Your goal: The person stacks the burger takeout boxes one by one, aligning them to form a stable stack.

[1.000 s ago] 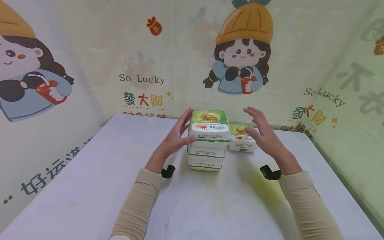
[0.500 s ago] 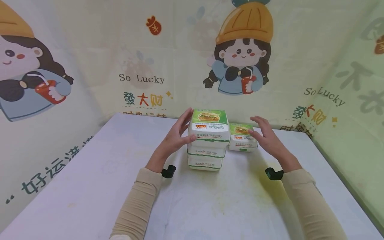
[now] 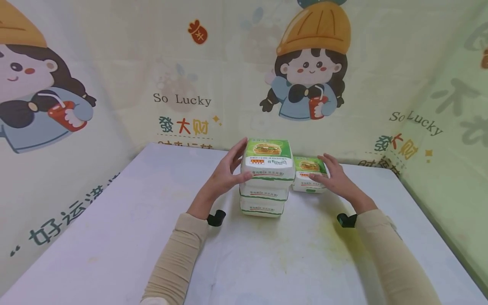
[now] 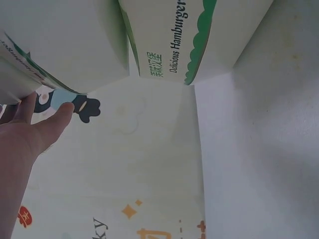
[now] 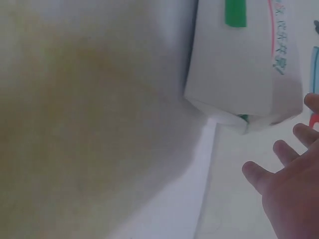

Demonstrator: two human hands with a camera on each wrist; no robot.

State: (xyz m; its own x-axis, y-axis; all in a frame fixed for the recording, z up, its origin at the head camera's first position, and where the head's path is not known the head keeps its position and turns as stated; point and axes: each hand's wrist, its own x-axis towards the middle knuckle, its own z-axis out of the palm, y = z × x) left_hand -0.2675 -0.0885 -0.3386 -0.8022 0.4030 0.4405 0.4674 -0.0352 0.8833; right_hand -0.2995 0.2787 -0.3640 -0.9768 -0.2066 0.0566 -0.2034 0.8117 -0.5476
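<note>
1. Left hand [image 3: 224, 177], thumb and fingers spread, sits at the left side of the top box [image 3: 268, 152]; contact cannot be told.
2. Right hand [image 3: 337, 181], loosely spread, grips nothing beside the single box [image 3: 305, 184].
3. The top box crowns a three-box stack; the single box stands right of it on the white table [image 3: 248, 262].

The piled boxes [image 3: 267, 182] looked like thin paper card, smooth and mostly matt, with crisp folds. The lone box [image 3: 305, 165] was smooth, dull card too. The table [image 3: 244, 258] had a flat, smooth, matt top. The wall sheet [image 3: 228, 63] looked like soft, dull cloth with creases. The left sleeve [image 3: 173, 258] was wrinkly cloth. The black wrist piece [image 3: 346, 220] was maybe plastic, but too small to be sure.
</note>
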